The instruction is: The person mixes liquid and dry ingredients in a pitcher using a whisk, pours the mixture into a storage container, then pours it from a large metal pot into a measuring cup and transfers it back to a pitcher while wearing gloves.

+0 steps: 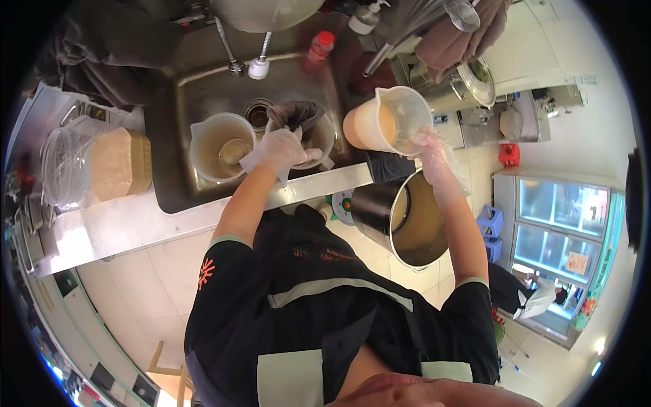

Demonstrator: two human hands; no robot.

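Both my hands wear clear plastic gloves. My right hand [431, 157] grips a translucent plastic measuring pitcher [413, 114] by its near side, with orange-brown liquid [386, 124] inside. It is held at the sink's right end. My left hand [285, 151] lies over a second plastic pitcher [325, 135] in the stainless-steel sink [213, 91], its fingers at a dark cloth [300, 114] bunched at that pitcher's rim. The fingertips are partly hidden, so its hold is unclear. Left of it stands another translucent pitcher [211, 147] with a pale round thing inside.
Below my right arm stands a tall metal pot [396, 219] beside a dial scale [343, 206]. A red-capped bottle [320, 46] and two faucet heads [258, 67] are at the sink's back. Plastic tubs [114, 163] occupy the left counter. A person [529, 295] is near a glass-door fridge [559, 219].
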